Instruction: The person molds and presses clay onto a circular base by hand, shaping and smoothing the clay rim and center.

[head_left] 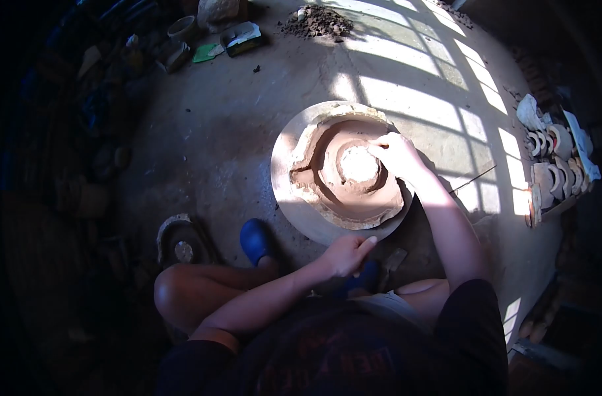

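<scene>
A round board (286,201), perhaps a turntable, lies low in front of me. On it stands a plaster mould (306,142) with a rough pale rim and a notch at the left, lined with brown clay. Inside the mould a clay ring (346,188) surrounds a bright white core (358,164). My right hand (398,157) reaches over the mould's right side, fingertips pinched at the ring's upper right edge. At the board's near edge, my left hand (350,255) is closed, thumb on top and fingers curled, apparently gripping that edge; its fingertips are partly hidden.
A smaller mould (174,228) sits on the floor left of my blue clog (254,241). A crumbled clay heap (319,24) and an open box (241,38) lie farther off. Curved clay pieces (557,178) are stacked at the right. A thin stick (474,178) lies beside my right forearm.
</scene>
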A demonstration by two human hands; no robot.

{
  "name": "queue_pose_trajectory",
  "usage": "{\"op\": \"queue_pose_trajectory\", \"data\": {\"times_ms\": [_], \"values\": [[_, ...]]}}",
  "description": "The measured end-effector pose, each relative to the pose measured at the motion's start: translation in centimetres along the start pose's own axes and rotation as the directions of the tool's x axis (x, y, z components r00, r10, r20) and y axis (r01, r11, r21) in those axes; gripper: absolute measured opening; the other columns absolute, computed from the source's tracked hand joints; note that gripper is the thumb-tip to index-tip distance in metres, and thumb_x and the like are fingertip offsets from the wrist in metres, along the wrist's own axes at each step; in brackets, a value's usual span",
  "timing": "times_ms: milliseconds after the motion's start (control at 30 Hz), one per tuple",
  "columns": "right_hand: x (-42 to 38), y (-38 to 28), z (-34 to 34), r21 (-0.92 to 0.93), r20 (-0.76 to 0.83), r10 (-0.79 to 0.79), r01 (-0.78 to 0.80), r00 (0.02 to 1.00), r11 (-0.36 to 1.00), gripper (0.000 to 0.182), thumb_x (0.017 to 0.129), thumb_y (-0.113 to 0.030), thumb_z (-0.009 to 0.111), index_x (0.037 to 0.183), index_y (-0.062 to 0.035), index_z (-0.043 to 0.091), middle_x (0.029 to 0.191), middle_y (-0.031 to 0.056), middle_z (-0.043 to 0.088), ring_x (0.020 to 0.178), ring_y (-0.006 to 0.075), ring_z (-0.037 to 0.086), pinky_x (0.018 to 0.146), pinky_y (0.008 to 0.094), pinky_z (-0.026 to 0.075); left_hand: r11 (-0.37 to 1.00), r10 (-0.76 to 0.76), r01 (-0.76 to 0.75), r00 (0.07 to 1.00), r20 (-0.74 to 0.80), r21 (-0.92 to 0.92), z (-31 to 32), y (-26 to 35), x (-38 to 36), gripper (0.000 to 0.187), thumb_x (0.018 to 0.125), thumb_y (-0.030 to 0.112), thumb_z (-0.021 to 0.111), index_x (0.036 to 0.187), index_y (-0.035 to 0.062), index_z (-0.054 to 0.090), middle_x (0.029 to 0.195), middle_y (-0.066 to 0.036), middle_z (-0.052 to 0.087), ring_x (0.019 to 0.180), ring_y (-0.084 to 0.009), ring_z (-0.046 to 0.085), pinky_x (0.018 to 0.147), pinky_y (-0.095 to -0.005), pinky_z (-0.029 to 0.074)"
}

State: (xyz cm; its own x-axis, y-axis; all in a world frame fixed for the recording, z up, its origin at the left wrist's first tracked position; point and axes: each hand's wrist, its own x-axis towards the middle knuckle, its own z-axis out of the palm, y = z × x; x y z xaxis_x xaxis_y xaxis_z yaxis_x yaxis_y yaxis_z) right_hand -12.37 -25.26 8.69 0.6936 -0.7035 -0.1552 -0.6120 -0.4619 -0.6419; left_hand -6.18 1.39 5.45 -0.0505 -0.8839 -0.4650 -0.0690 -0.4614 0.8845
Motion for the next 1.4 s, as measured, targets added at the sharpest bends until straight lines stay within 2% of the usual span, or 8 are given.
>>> {"op": "queue_pose_trajectory", "data": {"times_ms": [100,200,267,867,967,1100,1200,1400], "values": [[0.6,1.3,0.1,0.234,0.074,0.108,-0.123,0.991,0.964,0.025,0.088,-0.022,0.077,0.1,0.0001,0.079,0.085,0.0141,0.076,0.077,0.02,0.07,0.072,0.0354,0.054,0.861,0.367,-0.199,0.88,-0.301,0.467,-5.4,7.5,-0.8,0.05,0.101,0.046,0.057,0.091,-0.0012,0.069,0.089,-0.026,0.067,0.091,-0.0411,0.067,0.084,-0.0502,0.052],[0.2,1.6,-0.2,0.308,0.132,0.194,-0.226,0.972,0.924,0.026,0.088,-0.023,0.076,0.101,-0.001,0.079,0.086,0.0158,0.076,0.08,0.0241,0.072,0.074,0.0371,0.055,0.634,0.696,-0.037,0.463,-0.549,0.772,-12.5,5.2,3.6,0.059,0.103,0.042,0.055,0.136,-0.0073,0.054,0.133,-0.029,0.056,0.126,-0.0454,0.052,0.111,-0.0513,0.04],[-0.4,1.1,-0.3,0.197,0.085,0.154,-0.168,0.984,0.966,0.026,0.089,-0.023,0.075,0.101,-0.0005,0.079,0.084,0.0138,0.076,0.08,0.0218,0.072,0.073,0.0356,0.054,0.891,0.315,-0.063,0.799,-0.513,0.449,-15.5,3.9,4.3,0.066,0.107,0.045,0.043,0.148,-0.0065,0.044,0.152,-0.029,0.045,0.141,-0.0441,0.042,0.119,-0.0486,0.034],[-1.9,1.4,-0.2,0.312,0.058,0.235,-0.241,0.97,0.919,0.03,0.088,-0.023,0.077,0.105,0.0017,0.078,0.088,0.012,0.076,0.079,0.0168,0.07,0.073,0.0333,0.055,0.911,0.091,0.2,0.756,-0.648,0.361,-13.4,3.4,2.6,0.056,0.107,0.048,0.046,0.127,-0.0043,0.051,0.11,-0.03,0.069,0.107,-0.0481,0.067,0.092,-0.0515,0.052],[-1.5,1.2,0.1,0.307,0.05,0.207,-0.212,0.977,0.928,0.028,0.088,-0.022,0.077,0.105,0.0011,0.078,0.088,0.0116,0.077,0.076,0.0163,0.069,0.071,0.0329,0.055,0.889,0.345,0.062,0.562,-0.752,0.454,-14.1,-0.2,5.1,0.041,0.108,0.039,0.046,0.116,0.0,0.055,0.099,-0.031,0.07,0.099,-0.0492,0.067,0.088,-0.0525,0.052],[-2.5,1.3,1.0,-0.121,-0.192,-0.087,0.065,0.978,0.991,0.025,0.089,-0.019,0.077,0.103,0.0022,0.079,0.086,0.0072,0.076,0.071,0.0098,0.063,0.066,0.0288,0.052,0.927,0.222,0.048,0.729,-0.648,0.372,-14.2,0.5,3.9,0.031,0.106,0.029,0.048,0.112,-0.0002,0.058,0.097,-0.034,0.067,0.097,-0.0527,0.064,0.084,-0.0526,0.052],[-2.3,0.1,-0.5,0.271,0.089,0.256,-0.271,0.963,0.924,0.028,0.088,-0.024,0.077,0.102,0.0,0.079,0.089,0.0121,0.077,0.079,0.0169,0.07,0.073,0.0336,0.054,0.925,0.181,0.084,0.762,-0.622,0.371,-14.5,1.0,3.4,0.031,0.104,0.027,0.05,0.109,-0.0012,0.06,0.094,-0.031,0.069,0.092,-0.0518,0.066,0.083,-0.0515,0.053],[-2.4,0.3,0.7,0.04,-0.146,0.032,-0.027,0.989,0.999,0.026,0.09,-0.025,0.077,0.099,-0.0008,0.08,0.086,0.0111,0.076,0.079,0.0195,0.07,0.073,0.0357,0.055,0.915,0.042,0.2,0.817,-0.575,0.35,-16.0,1.8,3.3,0.045,0.106,0.038,0.05,0.099,-0.0043,0.065,0.098,-0.03,0.069,0.096,-0.0461,0.068,0.083,-0.0473,0.053]]}}
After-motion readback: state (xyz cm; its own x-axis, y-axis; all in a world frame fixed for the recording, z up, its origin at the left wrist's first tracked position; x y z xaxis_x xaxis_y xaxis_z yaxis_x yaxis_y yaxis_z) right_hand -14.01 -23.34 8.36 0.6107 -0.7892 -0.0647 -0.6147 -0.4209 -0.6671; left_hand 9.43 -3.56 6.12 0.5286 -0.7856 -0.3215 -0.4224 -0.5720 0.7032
